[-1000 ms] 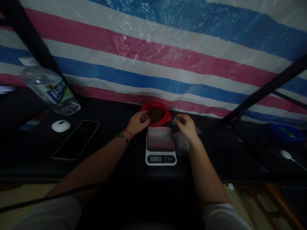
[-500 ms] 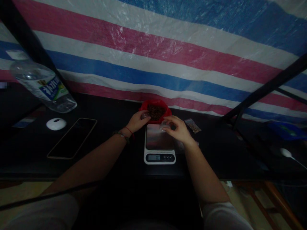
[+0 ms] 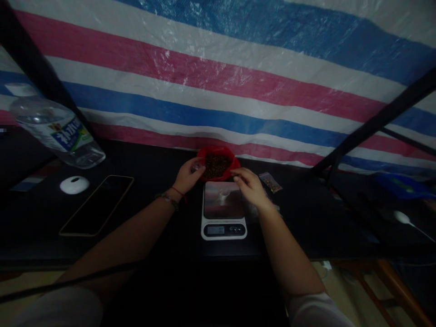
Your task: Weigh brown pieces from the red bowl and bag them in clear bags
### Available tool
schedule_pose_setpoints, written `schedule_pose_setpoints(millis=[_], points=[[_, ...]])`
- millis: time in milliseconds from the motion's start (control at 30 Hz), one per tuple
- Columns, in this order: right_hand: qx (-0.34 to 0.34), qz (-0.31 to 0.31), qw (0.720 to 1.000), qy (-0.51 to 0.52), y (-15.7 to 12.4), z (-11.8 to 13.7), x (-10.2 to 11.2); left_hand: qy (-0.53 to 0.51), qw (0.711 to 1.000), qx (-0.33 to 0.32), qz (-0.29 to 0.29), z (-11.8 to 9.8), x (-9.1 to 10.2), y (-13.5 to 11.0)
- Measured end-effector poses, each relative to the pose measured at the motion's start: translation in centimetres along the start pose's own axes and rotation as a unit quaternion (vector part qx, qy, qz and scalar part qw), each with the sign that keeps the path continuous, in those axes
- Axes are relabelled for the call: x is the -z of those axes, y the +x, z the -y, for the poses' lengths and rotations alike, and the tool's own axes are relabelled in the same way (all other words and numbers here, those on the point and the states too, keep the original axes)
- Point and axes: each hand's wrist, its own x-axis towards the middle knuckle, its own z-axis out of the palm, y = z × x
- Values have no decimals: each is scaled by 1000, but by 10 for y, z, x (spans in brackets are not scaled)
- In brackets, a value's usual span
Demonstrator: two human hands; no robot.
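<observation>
Nearest, a white kitchen scale (image 3: 224,210) with a glossy platform is seen on the dark table (image 3: 160,227), its display facing six o'clock. Beyond it at twelve o'clock, a red bag (image 3: 218,164) of dark brown bits is flanked by the left hand (image 3: 188,175), pinched on something small and clear, and the right hand (image 3: 248,188), whose grip cannot be told. Farther at ten o'clock a phone (image 3: 97,205), mouse (image 3: 74,185) and water bottle (image 3: 56,131) are set before a striped tarp (image 3: 238,77).

Items counted on the desk (image 3: 163,236): one digital scale (image 3: 224,210), centre; one red bag of dark pieces (image 3: 218,163), just beyond it; one small filled packet (image 3: 269,181), right of the bag; one phone (image 3: 97,205), one white mouse (image 3: 74,185) and one water bottle (image 3: 57,131), left. Hands: two, left hand (image 3: 186,175) and right hand (image 3: 248,188).
</observation>
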Motion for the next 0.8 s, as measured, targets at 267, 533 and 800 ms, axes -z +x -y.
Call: schedule_pose_setpoints(millis=[267, 533, 800], points=[[-3, -25, 999, -39, 11, -6, -5, 16, 997, -42, -56, 2, 4, 2], [72, 47, 992, -96, 49, 27, 3, 64, 995, -60, -50, 3, 7, -1], [32, 258, 948, -185, -37, 140, 122, 109, 990, -72, -50, -33, 18, -8]])
